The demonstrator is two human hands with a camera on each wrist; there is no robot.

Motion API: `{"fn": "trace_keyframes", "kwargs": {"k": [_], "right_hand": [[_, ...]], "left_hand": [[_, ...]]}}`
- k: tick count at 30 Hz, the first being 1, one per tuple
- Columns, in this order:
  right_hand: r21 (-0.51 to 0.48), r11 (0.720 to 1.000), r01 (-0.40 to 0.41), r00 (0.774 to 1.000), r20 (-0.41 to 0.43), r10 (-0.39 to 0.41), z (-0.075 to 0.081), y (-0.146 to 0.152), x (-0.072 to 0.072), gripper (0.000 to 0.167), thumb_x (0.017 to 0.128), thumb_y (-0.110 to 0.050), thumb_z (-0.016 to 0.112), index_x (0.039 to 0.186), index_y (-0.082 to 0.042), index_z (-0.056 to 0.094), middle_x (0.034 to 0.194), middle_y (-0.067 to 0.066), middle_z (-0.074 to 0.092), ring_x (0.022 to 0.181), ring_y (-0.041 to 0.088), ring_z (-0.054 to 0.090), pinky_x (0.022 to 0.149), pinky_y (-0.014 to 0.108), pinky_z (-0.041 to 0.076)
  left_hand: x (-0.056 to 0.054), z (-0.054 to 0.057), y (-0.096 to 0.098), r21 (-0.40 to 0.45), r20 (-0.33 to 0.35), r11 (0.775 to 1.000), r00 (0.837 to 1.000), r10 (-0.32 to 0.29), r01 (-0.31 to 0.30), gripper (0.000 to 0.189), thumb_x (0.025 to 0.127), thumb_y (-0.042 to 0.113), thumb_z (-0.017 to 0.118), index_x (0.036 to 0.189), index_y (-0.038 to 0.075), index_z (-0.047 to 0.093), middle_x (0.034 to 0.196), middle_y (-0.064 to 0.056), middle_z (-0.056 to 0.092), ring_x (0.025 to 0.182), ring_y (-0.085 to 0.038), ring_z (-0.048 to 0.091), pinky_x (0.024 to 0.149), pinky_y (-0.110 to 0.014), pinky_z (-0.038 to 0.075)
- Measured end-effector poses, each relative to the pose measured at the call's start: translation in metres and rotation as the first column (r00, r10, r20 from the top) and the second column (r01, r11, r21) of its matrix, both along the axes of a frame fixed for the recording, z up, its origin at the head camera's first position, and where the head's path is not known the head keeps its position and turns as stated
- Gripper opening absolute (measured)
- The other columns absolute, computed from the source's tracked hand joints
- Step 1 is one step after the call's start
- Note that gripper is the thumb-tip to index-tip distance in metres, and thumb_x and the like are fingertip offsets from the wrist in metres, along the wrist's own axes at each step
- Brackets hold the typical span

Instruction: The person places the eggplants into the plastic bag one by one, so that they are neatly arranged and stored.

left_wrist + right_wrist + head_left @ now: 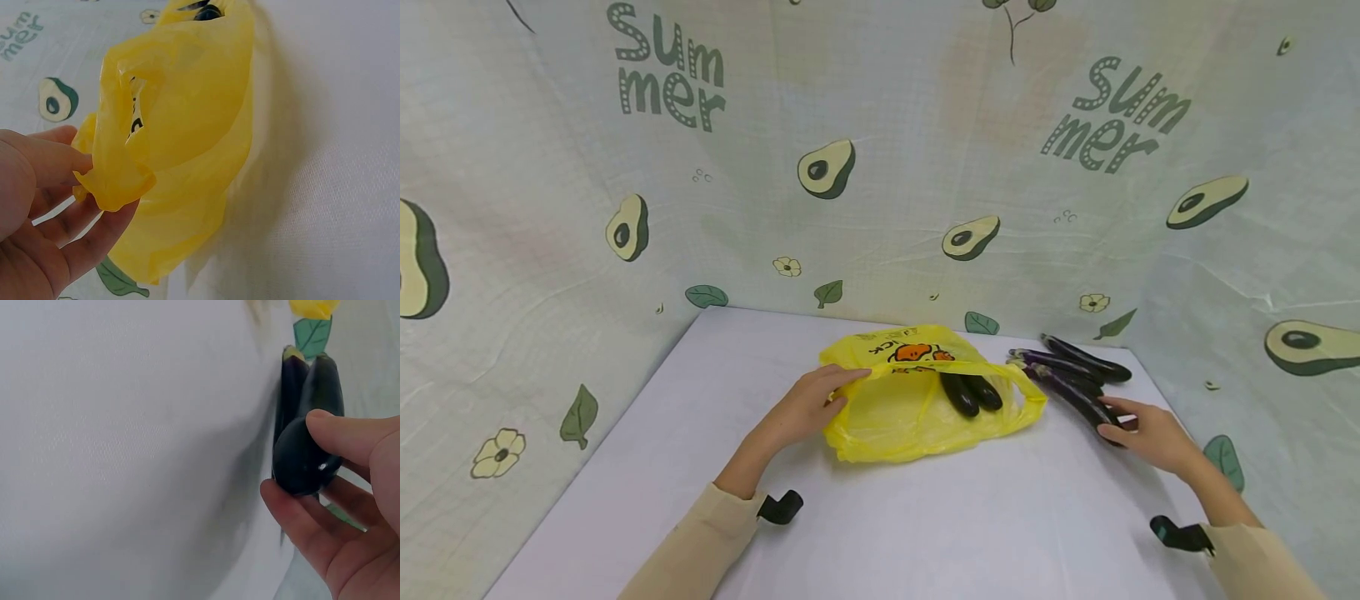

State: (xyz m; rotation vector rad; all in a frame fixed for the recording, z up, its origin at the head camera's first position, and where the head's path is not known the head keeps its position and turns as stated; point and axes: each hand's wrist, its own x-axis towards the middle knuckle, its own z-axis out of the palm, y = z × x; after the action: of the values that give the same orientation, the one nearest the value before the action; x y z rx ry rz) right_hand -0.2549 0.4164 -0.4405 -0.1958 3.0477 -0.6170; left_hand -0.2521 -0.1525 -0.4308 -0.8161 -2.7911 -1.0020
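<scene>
A yellow plastic bag (887, 417) lies on its side at mid-table, its mouth facing the near edge. Inside its right part are two dark eggplants (959, 395). My left hand (808, 404) holds the bag's upper left rim; in the left wrist view the thumb and fingers pinch the crumpled yellow handle (119, 187). To the right of the bag, my right hand (1153, 437) grips the blunt end of a long eggplant (1075, 398). The right wrist view shows the thumb on one side of this eggplant (306, 456) and the fingers curled under it.
More eggplants (1093, 361) lie together behind the held one, near the table's back right corner. The white table (1000, 525) is bordered by hanging cloth (895, 192) printed with avocados, at the back and both sides.
</scene>
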Motion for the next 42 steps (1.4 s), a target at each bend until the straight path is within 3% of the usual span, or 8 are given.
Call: {"fn": "trace_keyframes", "kwargs": {"k": [7, 14, 23, 28, 42], "right_hand": [[-0.013, 0.999, 0.030, 0.999, -0.019, -0.031, 0.012, -0.014, 0.005, 0.066, 0.097, -0.034, 0.079, 0.142, 0.010, 0.058, 0.122, 0.034, 0.068, 0.098, 0.041, 0.071, 0.069, 0.041, 0.059], [-0.056, 0.998, 0.038, 0.999, -0.037, -0.040, 0.022, -0.034, 0.015, 0.069, 0.098, -0.039, 0.078, 0.145, 0.007, 0.058, 0.129, 0.035, 0.066, 0.100, 0.039, 0.072, 0.067, 0.034, 0.057], [-0.102, 0.994, 0.033, 0.998, -0.042, -0.037, 0.033, -0.062, 0.030, 0.074, 0.098, -0.042, 0.078, 0.149, 0.006, 0.054, 0.134, 0.034, 0.064, 0.104, 0.041, 0.073, 0.070, 0.040, 0.062], [-0.111, 0.993, 0.027, 0.998, -0.051, -0.033, 0.035, -0.076, 0.037, 0.074, 0.096, -0.044, 0.079, 0.148, 0.003, 0.056, 0.133, 0.029, 0.067, 0.104, 0.038, 0.074, 0.068, 0.036, 0.059], [-0.195, 0.981, -0.002, 1.000, 0.028, 0.007, 0.037, -0.109, 0.052, 0.071, 0.093, -0.042, 0.082, 0.147, -0.003, 0.059, 0.127, 0.023, 0.070, 0.096, 0.025, 0.075, 0.067, 0.031, 0.057]], "left_hand": [[0.000, -0.001, -0.001, 0.004, -0.016, 1.000, 1.000, -0.007, 0.007, 0.057, 0.102, 0.000, 0.066, 0.154, 0.022, 0.058, 0.135, -0.006, 0.067, 0.112, -0.021, 0.061, 0.097, -0.041, 0.055], [-0.001, -0.001, -0.001, 0.003, -0.005, 1.000, 1.000, 0.000, 0.000, 0.056, 0.103, 0.001, 0.067, 0.154, 0.023, 0.059, 0.137, -0.005, 0.066, 0.114, -0.023, 0.062, 0.099, -0.041, 0.055], [-0.001, 0.000, -0.002, -0.003, -0.026, 1.000, 1.000, -0.015, 0.015, 0.056, 0.102, 0.000, 0.066, 0.154, 0.020, 0.059, 0.131, -0.005, 0.067, 0.103, -0.019, 0.059, 0.090, -0.037, 0.054], [-0.001, 0.000, -0.002, -0.003, -0.033, 1.000, 0.999, -0.018, 0.018, 0.056, 0.102, -0.001, 0.066, 0.154, 0.020, 0.058, 0.130, -0.004, 0.067, 0.102, -0.018, 0.058, 0.088, -0.036, 0.053], [-0.001, 0.000, -0.003, 0.007, -0.035, 1.000, 0.999, -0.023, 0.024, 0.056, 0.102, 0.000, 0.066, 0.154, 0.019, 0.058, 0.129, -0.005, 0.067, 0.098, -0.017, 0.056, 0.085, -0.034, 0.052]]}}
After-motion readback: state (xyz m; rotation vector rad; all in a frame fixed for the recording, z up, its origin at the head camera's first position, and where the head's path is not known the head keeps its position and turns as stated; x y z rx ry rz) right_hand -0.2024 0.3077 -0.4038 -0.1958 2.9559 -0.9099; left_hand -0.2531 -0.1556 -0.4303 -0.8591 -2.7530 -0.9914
